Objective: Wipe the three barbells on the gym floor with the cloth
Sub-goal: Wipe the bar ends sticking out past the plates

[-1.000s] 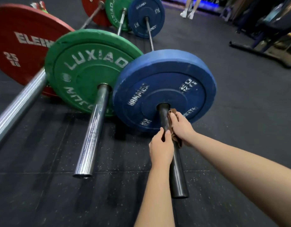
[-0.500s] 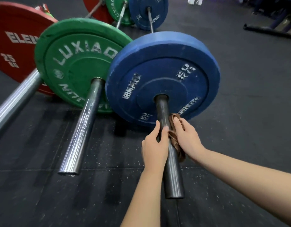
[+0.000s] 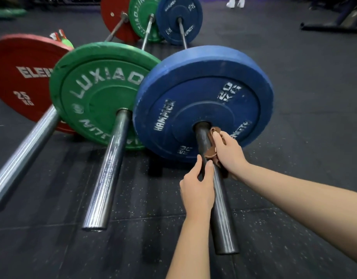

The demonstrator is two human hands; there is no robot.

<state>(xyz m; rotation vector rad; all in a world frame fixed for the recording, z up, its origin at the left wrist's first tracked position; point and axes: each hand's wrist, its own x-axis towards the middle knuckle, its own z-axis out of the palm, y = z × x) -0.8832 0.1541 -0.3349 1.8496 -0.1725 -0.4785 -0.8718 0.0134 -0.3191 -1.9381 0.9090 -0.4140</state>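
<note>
Three barbells lie side by side on the dark gym floor. The right one has a blue plate [image 3: 203,93] and a dark sleeve [image 3: 224,218] pointing toward me. My left hand [image 3: 196,188] grips that sleeve from the left, thumb and fingers curled round it. My right hand [image 3: 228,154] presses a brown cloth [image 3: 210,153] against the sleeve close to the blue plate. The middle bar has a green plate [image 3: 101,91] and a shiny sleeve [image 3: 107,174]. The left bar carries a red plate [image 3: 18,77].
The far ends of the bars carry a second red plate [image 3: 113,19], green plate [image 3: 141,17] and blue plate [image 3: 177,19]. A person's white shoes [image 3: 235,2] stand at the back. Dark machine bases [image 3: 332,27] lie on the floor at the top right.
My right hand has slid the cloth up the sleeve toward the blue plate. My left hand keeps its grip on the sleeve. The view has shifted, showing more of the far plates.
</note>
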